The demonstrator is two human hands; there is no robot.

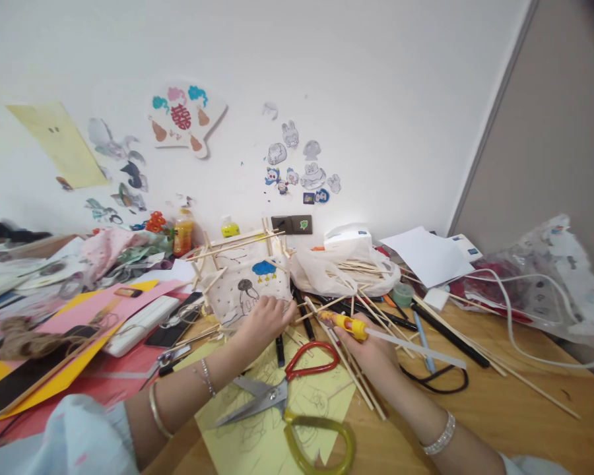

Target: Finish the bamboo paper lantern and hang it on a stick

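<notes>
My right hand is wrapped round a yellow hot glue gun, and a pale glue stick juts from its rear. The nozzle points left, close to my left hand. That hand is closed, its fingertips at the end of a thin wooden stick; the grip itself is partly hidden. Just behind it stands a frame of wooden sticks with white drawn-on sheeting showing a blue cloud. Below my hands, open scissors with one red and one yellow-green handle lie on yellow drawn-on paper.
Loose wooden sticks, black pens and a black cord lie around my right hand. A plastic bag of sticks sits behind. Coloured paper, a white box-like device and twine crowd the left. A white cable loops at right.
</notes>
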